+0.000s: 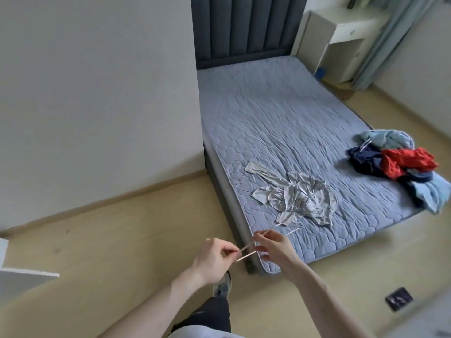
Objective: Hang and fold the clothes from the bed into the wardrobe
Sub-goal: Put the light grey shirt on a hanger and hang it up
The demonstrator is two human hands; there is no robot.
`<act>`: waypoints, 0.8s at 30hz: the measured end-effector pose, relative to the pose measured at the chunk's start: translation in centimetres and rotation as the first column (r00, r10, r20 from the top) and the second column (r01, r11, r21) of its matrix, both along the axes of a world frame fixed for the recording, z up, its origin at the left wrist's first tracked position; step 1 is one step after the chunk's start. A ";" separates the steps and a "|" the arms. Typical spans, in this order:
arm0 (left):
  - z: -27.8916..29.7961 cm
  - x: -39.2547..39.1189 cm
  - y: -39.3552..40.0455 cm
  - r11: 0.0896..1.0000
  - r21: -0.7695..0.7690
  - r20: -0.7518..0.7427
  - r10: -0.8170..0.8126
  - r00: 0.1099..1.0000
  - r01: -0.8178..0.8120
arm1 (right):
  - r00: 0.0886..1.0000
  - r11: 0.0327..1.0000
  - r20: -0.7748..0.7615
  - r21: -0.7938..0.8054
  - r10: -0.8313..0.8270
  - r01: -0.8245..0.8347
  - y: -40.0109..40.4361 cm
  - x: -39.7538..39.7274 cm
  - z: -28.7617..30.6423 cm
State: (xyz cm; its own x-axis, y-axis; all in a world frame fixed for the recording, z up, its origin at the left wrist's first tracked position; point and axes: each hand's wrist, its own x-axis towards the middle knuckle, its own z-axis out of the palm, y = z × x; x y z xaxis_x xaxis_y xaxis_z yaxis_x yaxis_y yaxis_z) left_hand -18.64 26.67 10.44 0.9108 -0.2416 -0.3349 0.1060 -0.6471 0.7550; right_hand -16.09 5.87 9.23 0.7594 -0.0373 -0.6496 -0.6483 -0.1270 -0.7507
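A crumpled silvery grey garment (296,196) lies near the foot of the blue quilted bed (275,113). At the bed's right edge sits a pile of clothes (400,164) in light blue, navy and red. My left hand (212,256) and my right hand (273,248) are held together over the bed's near corner. Both pinch a thin, pale wire-like hanger (246,247), whose thin rods reach from my left fingers up toward the grey garment. The wardrobe is out of view.
A white wall stands to the left of the bed, with wooden floor (117,240) below it. A white bedside cabinet (341,47) and a curtain are at the back right. My shoe (223,286) is near the bed corner. A dark object (399,298) lies on the floor at right.
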 end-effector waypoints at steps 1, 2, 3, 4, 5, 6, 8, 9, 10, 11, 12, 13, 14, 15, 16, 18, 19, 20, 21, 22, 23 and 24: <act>-0.5 1.6 -1.0 1.000 -0.010 -0.018 -0.026 1.000 0.025 | 1.000 1.000 -0.003 0.002 -0.022 0.022 -1.1 1.2 -0.1; -0.8 3.1 -2.0 0.999 -0.011 -0.037 -0.051 0.998 0.050 | 0.999 0.999 -0.006 -0.009 -0.036 0.035 -2.1 2.3 -0.1; -1.1 4.7 -3.0 0.997 -0.011 -0.053 -0.076 0.996 0.075 | 0.999 0.998 -0.008 -0.026 -0.050 0.050 -3.2 3.5 -0.2; -1.2 6.2 -3.9 0.995 -0.006 -0.064 -0.103 0.993 0.103 | 0.998 0.997 -0.008 -0.043 -0.065 0.064 -4.2 4.7 -0.3; -1.5 7.6 -4.8 0.991 0.004 -0.078 -0.130 0.988 0.131 | 0.997 0.995 -0.003 -0.055 -0.083 0.082 -5.2 5.9 -0.5; -1.8 9.3 -5.7 0.987 0.022 -0.093 -0.157 0.983 0.160 | 0.995 0.993 0.002 -0.065 -0.102 0.102 -6.4 7.2 -0.7; -2.5 11.8 -6.8 0.979 0.076 -0.109 -0.179 0.978 0.187 | 0.992 0.988 -0.012 -0.091 -0.125 0.124 -8.4 9.1 -1.1; -2.9 13.0 -7.2 0.976 0.100 -0.116 -0.181 0.976 0.193 | 0.992 0.987 -0.024 -0.100 -0.125 0.122 -9.5 9.8 -1.3; -3.3 14.0 -7.5 0.973 0.121 -0.126 -0.181 0.975 0.196 | 0.992 0.987 -0.032 -0.103 -0.124 0.121 -10.7 10.3 -1.5; -3.6 15.3 -8.1 0.970 0.141 -0.127 -0.183 0.975 0.200 | 0.991 0.986 -0.028 -0.105 -0.132 0.128 -12.2 11.0 -1.7; -3.8 16.5 -8.6 0.966 0.164 -0.128 -0.182 0.975 0.201 | 0.990 0.985 -0.024 -0.107 -0.137 0.133 -13.6 11.7 -1.9; -4.0 17.3 -8.8 0.962 0.182 -0.132 -0.181 0.975 0.203 | 0.990 0.984 -0.022 -0.115 -0.140 0.136 -14.7 12.2 -2.0; -4.1 18.2 -9.2 0.959 0.191 -0.139 -0.183 0.973 0.208 | 0.990 0.982 -0.021 -0.128 -0.143 0.139 -16.0 12.8 -2.0; -4.5 19.1 -9.6 0.955 0.203 -0.148 -0.186 0.971 0.214 | 0.989 0.980 -0.022 -0.140 -0.146 0.142 -17.3 13.5 -2.0; -4.9 19.8 -10.0 0.951 0.218 -0.161 -0.184 0.970 0.217 | 0.989 0.978 -0.027 -0.150 -0.148 0.142 -18.6 14.0 -2.2; -6.1 20.9 -11.0 0.949 0.243 -0.192 -0.158 0.969 0.203 | 0.989 0.976 -0.045 -0.173 -0.139 0.129 -21.3 15.0 -2.9; -6.9 21.4 -11.8 0.950 0.252 -0.207 -0.132 0.969 0.184 | 0.990 0.977 -0.056 -0.178 -0.126 0.114 -22.8 15.6 -3.3; -7.5 21.9 -12.7 0.952 0.258 -0.225 -0.105 0.969 0.163 | 0.992 0.979 -0.067 -0.180 -0.111 0.097 -24.4 16.3 -3.7; -8.1 22.5 -13.6 0.953 0.267 -0.243 -0.080 0.967 0.146 | 0.993 0.981 -0.079 -0.180 -0.092 0.077 -25.9 16.9 -4.3; -8.8 23.2 -15.3 0.957 0.267 -0.261 -0.044 0.964 0.116 | 0.994 0.982 -0.090 -0.184 -0.061 0.044 -28.1 18.0 -4.9; -9.3 23.6 -16.3 0.957 0.273 -0.279 -0.015 0.960 0.094 | 0.994 0.982 -0.098 -0.188 -0.041 0.022 -29.4 18.7 -5.3; -9.8 24.0 -17.5 0.956 0.282 -0.295 0.011 0.955 0.076 | 0.994 0.983 -0.103 -0.186 -0.023 0.004 -30.9 19.6 -5.7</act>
